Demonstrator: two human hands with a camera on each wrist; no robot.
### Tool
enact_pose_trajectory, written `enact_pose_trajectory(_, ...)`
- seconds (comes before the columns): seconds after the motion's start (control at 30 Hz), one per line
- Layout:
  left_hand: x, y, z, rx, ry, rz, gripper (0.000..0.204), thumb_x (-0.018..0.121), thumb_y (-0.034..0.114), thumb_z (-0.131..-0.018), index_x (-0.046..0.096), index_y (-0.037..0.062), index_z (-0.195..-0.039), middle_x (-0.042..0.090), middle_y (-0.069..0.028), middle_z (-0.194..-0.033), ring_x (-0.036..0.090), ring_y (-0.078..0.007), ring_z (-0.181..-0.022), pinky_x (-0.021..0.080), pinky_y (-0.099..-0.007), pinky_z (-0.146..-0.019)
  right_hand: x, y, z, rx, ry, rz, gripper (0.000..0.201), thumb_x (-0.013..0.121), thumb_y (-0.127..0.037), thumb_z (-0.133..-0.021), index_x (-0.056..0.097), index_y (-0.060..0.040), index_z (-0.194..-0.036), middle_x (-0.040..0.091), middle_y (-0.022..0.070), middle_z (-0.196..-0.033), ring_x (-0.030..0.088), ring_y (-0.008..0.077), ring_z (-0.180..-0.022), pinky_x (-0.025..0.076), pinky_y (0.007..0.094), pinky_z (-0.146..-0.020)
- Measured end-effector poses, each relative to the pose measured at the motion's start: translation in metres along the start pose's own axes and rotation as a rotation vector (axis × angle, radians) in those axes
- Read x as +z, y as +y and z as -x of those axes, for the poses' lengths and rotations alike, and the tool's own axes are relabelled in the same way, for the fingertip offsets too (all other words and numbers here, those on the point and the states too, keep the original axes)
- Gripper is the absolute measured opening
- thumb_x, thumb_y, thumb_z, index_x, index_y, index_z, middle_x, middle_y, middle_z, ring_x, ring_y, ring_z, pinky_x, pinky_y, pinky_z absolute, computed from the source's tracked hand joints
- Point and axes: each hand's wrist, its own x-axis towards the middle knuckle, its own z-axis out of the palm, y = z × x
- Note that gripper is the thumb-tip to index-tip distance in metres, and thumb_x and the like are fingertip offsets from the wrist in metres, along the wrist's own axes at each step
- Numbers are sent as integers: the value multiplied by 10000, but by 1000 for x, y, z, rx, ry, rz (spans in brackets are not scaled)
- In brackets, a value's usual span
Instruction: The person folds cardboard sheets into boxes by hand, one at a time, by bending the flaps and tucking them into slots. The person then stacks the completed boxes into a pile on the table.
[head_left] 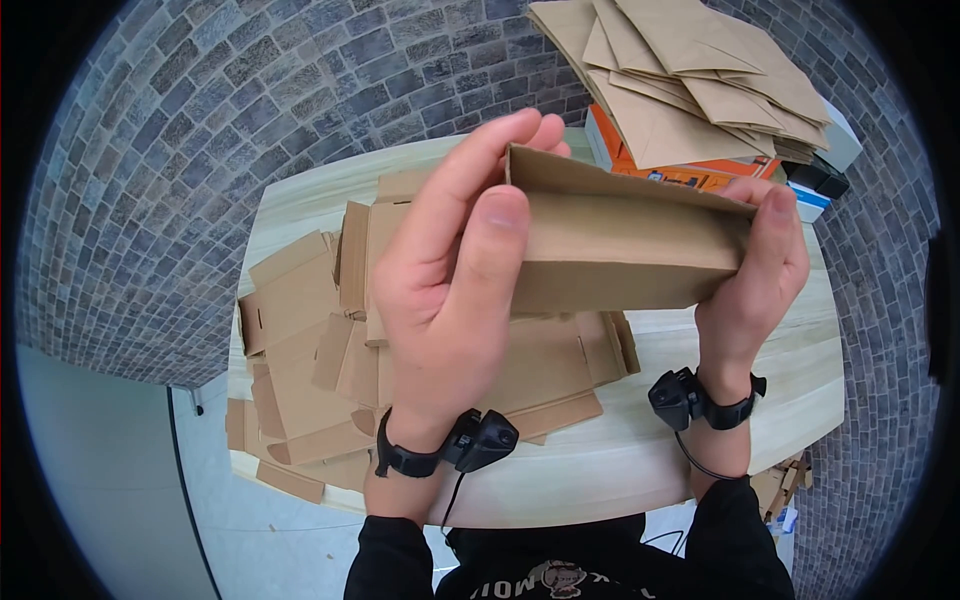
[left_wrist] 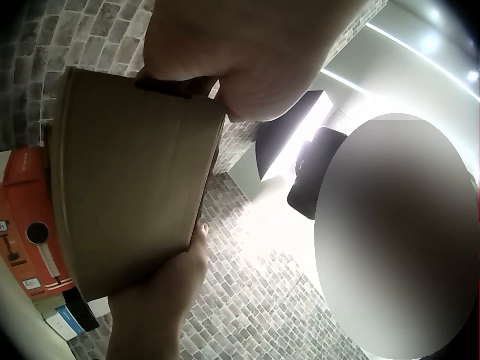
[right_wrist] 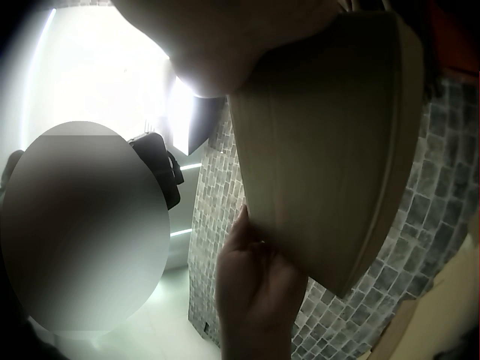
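Observation:
A brown cardboard box (head_left: 630, 235), long and shallow with raised side walls, is held up above the table between both hands. At its left end my left hand (head_left: 450, 260) grips it, thumb on the near side and fingers behind the end. My right hand (head_left: 755, 265) holds the right end, thumb over the corner. In the left wrist view the box's flat face (left_wrist: 135, 180) spans from one hand to the other. The right wrist view shows that face (right_wrist: 322, 150) in shadow, with the left hand (right_wrist: 259, 289) at its lower end.
Flattened cardboard pieces (head_left: 300, 360) lie piled on the left and middle of the table (head_left: 800, 350). At the back right, a stack of brown paper bags (head_left: 700, 80) rests on an orange box (head_left: 610, 145). A brick-patterned wall (head_left: 300, 90) stands behind.

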Motion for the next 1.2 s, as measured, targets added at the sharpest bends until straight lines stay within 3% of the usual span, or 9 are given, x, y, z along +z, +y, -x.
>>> enact_pose_trajectory(0.63,-15,-6,-5,13,-151,63,348,395,175,-996,467,-41,-1259,551,-269,-1247,571,-335,-1136,452,-421,-981,0,-1,-7,77,-55,-12,393,446,-347,-997,590,-11,-853,572,33,-798,512,80,-738,404,221,-689)
enact_pose_trajectory(0.73,-16,-2,-2,-29,-133,52,355,432,198,-992,473,-29,-1262,564,-257,-1239,579,-303,-1126,452,-396,-975,-2,1,-7,62,-57,19,396,447,-347,-997,591,-11,-847,573,34,-795,512,80,-733,405,221,-685)
enact_pose_trajectory(0.87,-25,-6,-5,-50,-232,30,403,499,223,-975,457,-19,-1295,567,-236,-1246,571,-262,-1131,440,-371,-981,-2,0,-7,71,-50,2,389,453,-302,-997,591,12,-811,635,61,-792,532,99,-757,414,237,-739)
enact_pose_trajectory(1.03,-28,-3,-1,-105,-392,34,538,596,197,-926,370,6,-1375,524,-194,-1296,536,-248,-1167,419,-373,-999,-5,-1,-12,156,-3,-20,389,462,-318,-983,596,8,-817,636,81,-791,553,111,-764,432,245,-723)
enact_pose_trajectory(1.1,-21,-4,1,72,-411,-133,645,659,144,-878,310,26,-1407,503,-154,-1288,518,-248,-1177,413,-368,-992,-5,-3,-13,209,-3,-56,387,459,-319,-978,599,7,-824,639,93,-794,566,119,-772,442,252,-717)
enact_pose_trajectory(1.2,-19,-5,2,29,-336,-61,652,680,94,-852,318,46,-1392,510,-133,-1242,529,-237,-1146,422,-355,-964,-7,-4,-14,241,-87,-129,358,432,-293,-965,597,12,-880,652,125,-829,599,147,-798,467,267,-720)
